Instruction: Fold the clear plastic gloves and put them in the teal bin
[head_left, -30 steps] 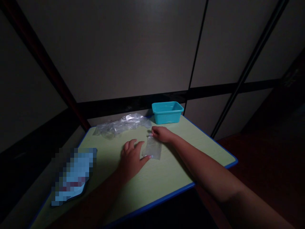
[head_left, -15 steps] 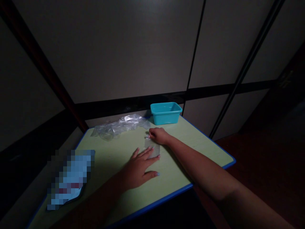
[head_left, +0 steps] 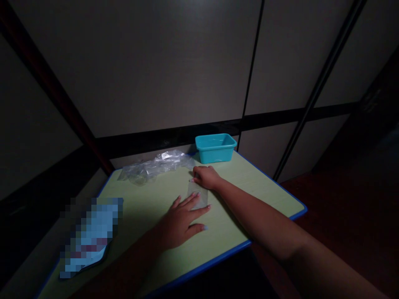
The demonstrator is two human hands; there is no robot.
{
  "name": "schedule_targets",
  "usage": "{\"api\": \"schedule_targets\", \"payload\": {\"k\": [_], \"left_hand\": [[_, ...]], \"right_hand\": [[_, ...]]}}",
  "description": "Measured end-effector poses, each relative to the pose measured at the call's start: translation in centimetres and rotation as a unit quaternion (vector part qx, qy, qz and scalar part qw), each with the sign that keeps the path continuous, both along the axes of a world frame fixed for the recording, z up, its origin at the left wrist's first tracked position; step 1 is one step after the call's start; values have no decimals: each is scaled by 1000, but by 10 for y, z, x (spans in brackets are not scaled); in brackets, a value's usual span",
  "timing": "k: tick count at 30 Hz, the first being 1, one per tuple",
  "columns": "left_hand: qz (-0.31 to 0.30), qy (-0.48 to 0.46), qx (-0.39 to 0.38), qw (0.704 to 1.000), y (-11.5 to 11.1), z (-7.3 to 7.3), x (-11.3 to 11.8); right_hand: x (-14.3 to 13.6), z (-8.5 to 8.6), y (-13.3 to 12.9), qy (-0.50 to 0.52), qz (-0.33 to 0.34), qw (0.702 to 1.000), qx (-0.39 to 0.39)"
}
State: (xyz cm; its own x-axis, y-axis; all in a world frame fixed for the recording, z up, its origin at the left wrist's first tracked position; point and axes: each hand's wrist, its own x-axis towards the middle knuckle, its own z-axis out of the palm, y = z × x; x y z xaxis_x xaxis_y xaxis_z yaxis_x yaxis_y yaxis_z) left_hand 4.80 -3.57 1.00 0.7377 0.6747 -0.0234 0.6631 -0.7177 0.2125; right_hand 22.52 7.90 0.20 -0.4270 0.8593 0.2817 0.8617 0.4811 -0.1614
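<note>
A small clear plastic bag or sheet (head_left: 202, 200) lies flat on the pale green table (head_left: 224, 228). My left hand (head_left: 183, 220) rests spread out, its fingertips on the near part of the plastic. At the far edge of the plastic, my right hand (head_left: 207, 177) is closed, with thumb and fingers pinched together. What sits in that pinch is too small and dark to make out; it may be the plastic's edge. Behind my right hand stands a turquoise plastic basket (head_left: 216, 154).
A crumpled heap of clear plastic (head_left: 158, 166) lies along the table's back edge. At the left is a blue flat packet (head_left: 93, 236), blurred out. Dark-banded cabinet panels (head_left: 174, 74) rise right behind the table, which has a blue rim.
My right hand has shifted slightly and its fingers have curled lower at the plastic's far edge. My left hand stays spread on the plastic. The view has moved a little.
</note>
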Motion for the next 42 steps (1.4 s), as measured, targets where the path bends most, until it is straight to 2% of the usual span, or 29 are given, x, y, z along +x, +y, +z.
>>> {"api": "schedule_targets", "payload": {"k": [5,9,11,14,16,21,28,30,32,34,36,39,42], "left_hand": [[8,22,-15,1000,-8,8,3],[28,-32,41,998,-7,16,1],[6,-57,55,997,-3,19,-3],[-71,-66,37,995,5,19,-10],[-92,-79,25,992,9,17,-14],[-83,-102,2,991,10,9,-14],[-80,-99,1,992,7,7,-9],[-71,-130,4,989,8,8,-9],[-41,-202,-3,979,10,9,-8],[18,-301,-28,953,14,10,-8],[94,-404,-67,907,20,12,-9],[186,-541,-141,808,29,12,-10],[237,-634,-209,706,33,15,-10]], "right_hand": [[3,2,1,14,-66,997,34],[10,4,4,69,-105,991,45],[13,5,5,94,-113,988,49],[16,4,7,113,-114,986,43],[17,2,8,121,-111,986,36],[18,-1,11,145,-96,984,27],[19,0,12,176,-87,980,23],[19,1,13,188,-81,979,23],[19,2,14,204,-68,976,30],[19,5,13,225,-46,972,46],[18,9,11,245,-21,967,74],[16,18,2,247,-9,961,122],[10,28,-13,229,0,962,150]]}}
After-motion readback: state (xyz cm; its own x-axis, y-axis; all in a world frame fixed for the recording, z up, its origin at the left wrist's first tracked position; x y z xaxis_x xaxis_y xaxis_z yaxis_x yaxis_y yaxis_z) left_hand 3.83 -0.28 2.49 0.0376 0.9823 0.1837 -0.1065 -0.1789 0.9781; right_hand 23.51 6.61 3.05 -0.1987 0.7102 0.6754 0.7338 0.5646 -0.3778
